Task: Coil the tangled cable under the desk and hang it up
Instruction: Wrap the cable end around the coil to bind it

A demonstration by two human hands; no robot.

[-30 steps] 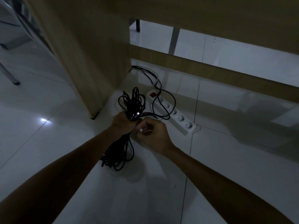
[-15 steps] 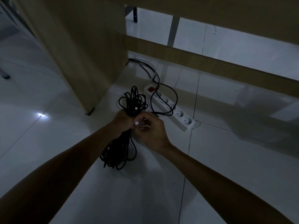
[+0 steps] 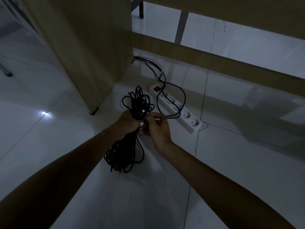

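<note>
White floor tiles lie under both hands: left hand grips the black cable, right hand pinches it.

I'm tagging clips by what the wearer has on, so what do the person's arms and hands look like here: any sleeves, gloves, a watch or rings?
Both forearms are bare right to the bottom of the picture, with no sleeve in sight. The left hand and the right hand wear no gloves. No watch, band or ring shows, though the dim light could hide small details.

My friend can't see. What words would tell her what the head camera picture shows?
A left hand grips a black cable bundle at its middle while the right hand pinches a strand beside it. A white power strip lies on the tiled floor behind, under a wooden desk.
</note>
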